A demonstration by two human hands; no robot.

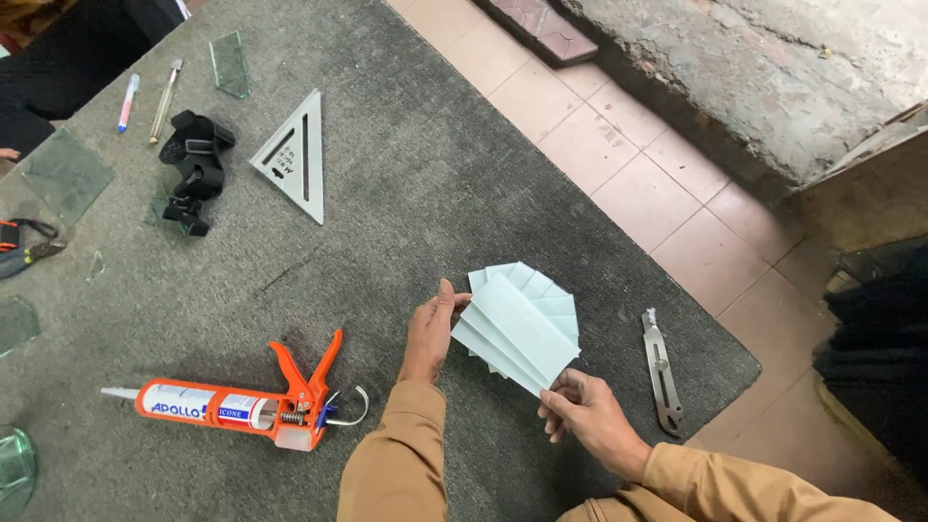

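Glass stack: you hold a fanned stack of pale rectangular glass panes (pixel 522 329) just above the grey felt-covered surface (pixel 416 193), a little right of the middle of the view.
Left hand: your left hand (pixel 430 333) is closed on the stack's edge at 9 o'clock, thumb on top and fingers behind.
Right hand: your right hand (pixel 590 416) pinches the lower corner at 5 o'clock, fingers narrow around the edges.
Doing it well: I judge you are squaring or sorting the panes. Keep your fingertips on the flat faces, not the cut edges, hold the stack low over the felt, and slide each pane slowly so none slips out of the fan.
Near the hands: a folding utility knife (pixel 662 372) lies at 3 o'clock of the stack, apart from it; an orange caulking gun (pixel 290 396) lies at 8 o'clock.
Containers: the gun carries a white sealant cartridge (pixel 198 401), nozzle pointing to 9 o'clock; how much is left inside I cannot tell.
Farther off: a grey triangular speed square (pixel 295 155) sits at 11 o'clock, a black strap with a clamp (pixel 193 164) beside it, two pen-like tools (pixel 150 97) beyond, and loose glass pieces (pixel 63 174) toward the surface's left edge.
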